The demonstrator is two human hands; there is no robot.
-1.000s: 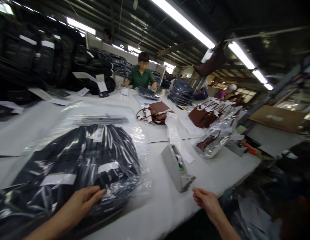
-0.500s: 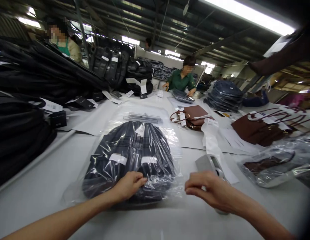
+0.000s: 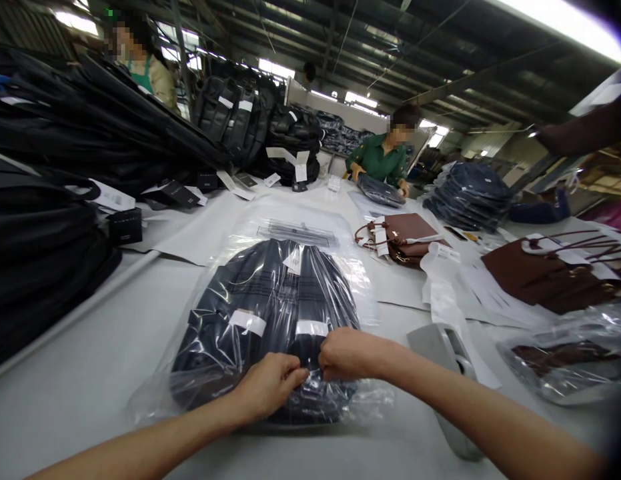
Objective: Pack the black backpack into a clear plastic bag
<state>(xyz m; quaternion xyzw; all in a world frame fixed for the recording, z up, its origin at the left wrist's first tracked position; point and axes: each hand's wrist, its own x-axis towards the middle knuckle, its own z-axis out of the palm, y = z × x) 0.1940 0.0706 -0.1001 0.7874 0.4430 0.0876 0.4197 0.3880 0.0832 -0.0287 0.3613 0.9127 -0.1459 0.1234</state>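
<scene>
This looks like a factory hall or large workshop for packing bags: metal beams cross a high, dark roof [image 3: 370, 40], and a long strip light [image 3: 570, 25] hangs there. Heaps of black bags [image 3: 115, 133] with white tags line a white-covered desk [image 3: 110, 333] bearing a backpack in clear plastic [image 3: 277, 313], a stack of plastic-wrapped bags [image 3: 467, 193] and brown handbags [image 3: 540, 277]. A co-worker in green [image 3: 377, 159] handles another wrapped item [image 3: 380, 191].
</scene>
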